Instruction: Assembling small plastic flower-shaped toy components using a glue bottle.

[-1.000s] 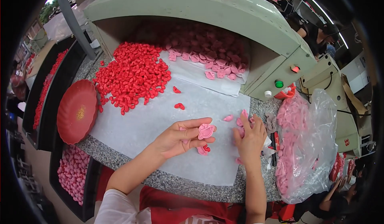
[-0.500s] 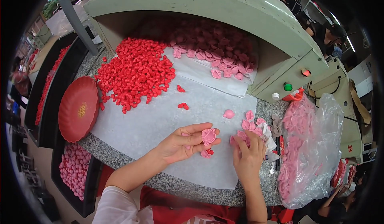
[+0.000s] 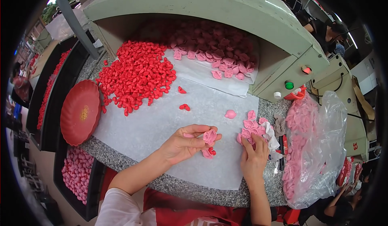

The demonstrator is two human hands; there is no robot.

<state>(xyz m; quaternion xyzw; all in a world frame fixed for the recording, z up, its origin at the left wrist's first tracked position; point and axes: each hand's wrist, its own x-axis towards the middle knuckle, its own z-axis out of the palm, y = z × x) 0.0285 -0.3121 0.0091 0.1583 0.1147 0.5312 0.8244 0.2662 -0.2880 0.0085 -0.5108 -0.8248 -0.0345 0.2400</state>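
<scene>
My left hand (image 3: 180,145) pinches a pink hollow, cup-like moulded piece (image 3: 209,136) between thumb and fingers, its open side showing. More pink shows between the fingers further back. Just below the fingertips, a pink piece (image 3: 207,154) with a red bean-shaped piece (image 3: 212,150) on it is partly hidden by the hand. My right hand (image 3: 254,157) reaches to a small heap of pink pieces (image 3: 250,125), its fingertips on the near ones and its thumb apart. One rounded pink piece (image 3: 230,114) lies alone on the white sheet (image 3: 173,109).
A red pile (image 3: 137,76) and many pink pieces (image 3: 226,60) sit at and inside a pale green machine housing (image 3: 194,2). Left are a red scalloped bowl (image 3: 79,117) and black bins (image 3: 91,185). Right lie crumpled white paper (image 3: 271,137) and a clear bag (image 3: 329,153) of pink pieces.
My right hand has shifted slightly right, and the pink pieces under its fingertips sit closer into the heap. My left hand keeps its pink piece, tilted a little differently.
</scene>
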